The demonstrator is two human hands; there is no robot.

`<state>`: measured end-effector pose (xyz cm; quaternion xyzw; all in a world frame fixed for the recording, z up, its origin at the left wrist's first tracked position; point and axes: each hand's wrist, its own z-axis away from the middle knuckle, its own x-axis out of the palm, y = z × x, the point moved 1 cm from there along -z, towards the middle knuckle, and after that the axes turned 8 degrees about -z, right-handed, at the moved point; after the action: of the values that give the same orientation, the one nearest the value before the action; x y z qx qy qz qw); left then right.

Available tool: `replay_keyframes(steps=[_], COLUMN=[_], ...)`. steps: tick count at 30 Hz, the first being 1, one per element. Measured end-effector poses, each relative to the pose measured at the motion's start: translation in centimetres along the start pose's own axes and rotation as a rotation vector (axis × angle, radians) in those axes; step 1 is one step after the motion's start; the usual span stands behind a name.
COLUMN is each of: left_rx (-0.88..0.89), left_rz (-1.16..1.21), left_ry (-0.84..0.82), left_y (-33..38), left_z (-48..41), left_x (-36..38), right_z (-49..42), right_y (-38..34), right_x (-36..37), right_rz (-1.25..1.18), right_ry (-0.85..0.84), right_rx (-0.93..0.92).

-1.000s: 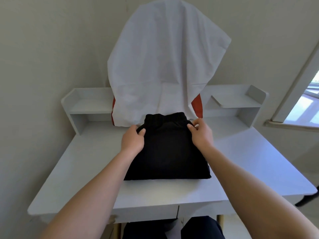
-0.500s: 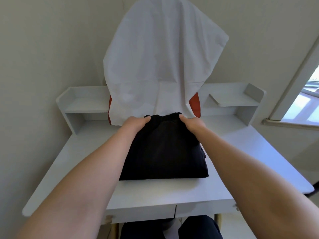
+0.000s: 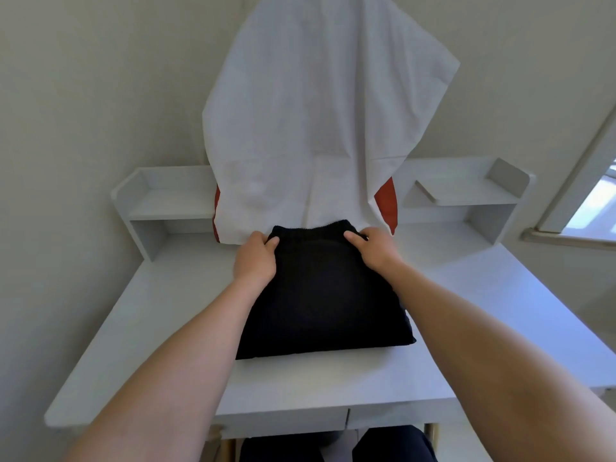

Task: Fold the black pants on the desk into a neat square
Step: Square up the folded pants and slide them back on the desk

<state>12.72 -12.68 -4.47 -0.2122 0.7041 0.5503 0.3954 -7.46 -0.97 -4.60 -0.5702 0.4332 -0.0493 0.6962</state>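
Head view: black pants (image 3: 323,295) are lying folded into a rough square mid-surface (image 3: 483,311), with the waistband at the far edge. Left hand (image 3: 255,261) is gripping the far left corner, thumb on top and fingers curling round the edge. Right hand (image 3: 375,248) is gripping the far right corner the same way. White cloth (image 3: 316,128) is hanging just behind the pants.

I see the black pants (image 3: 326,295) folded into a thick, roughly square bundle, lying flat at the middle of the white table (image 3: 483,311). Their gathered waistband (image 3: 310,228) forms the far edge, slightly humped. The near edge is a straight fold, with an under-layer peeking out along the right side.
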Motion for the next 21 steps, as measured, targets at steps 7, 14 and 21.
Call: replay_keyframes(steps=[7, 14, 21], left_rx=[0.264, 0.593, 0.591], left_rz=[-0.205, -0.572, -0.690], left_ry=[-0.050, -0.146, -0.275], left_y=[0.8, 4.0, 0.7], left_z=[0.1, 5.6, 5.8], left_x=[-1.1, 0.0, 1.3], right_z=[2.7, 7.9, 7.6], right_y=[-2.4, -5.7, -0.8], right_x=[-0.3, 2.8, 2.9], right_rz=[0.518, 0.563, 0.680], right_ry=[0.149, -0.035, -0.215], right_rx=[-0.110, -0.482, -0.375])
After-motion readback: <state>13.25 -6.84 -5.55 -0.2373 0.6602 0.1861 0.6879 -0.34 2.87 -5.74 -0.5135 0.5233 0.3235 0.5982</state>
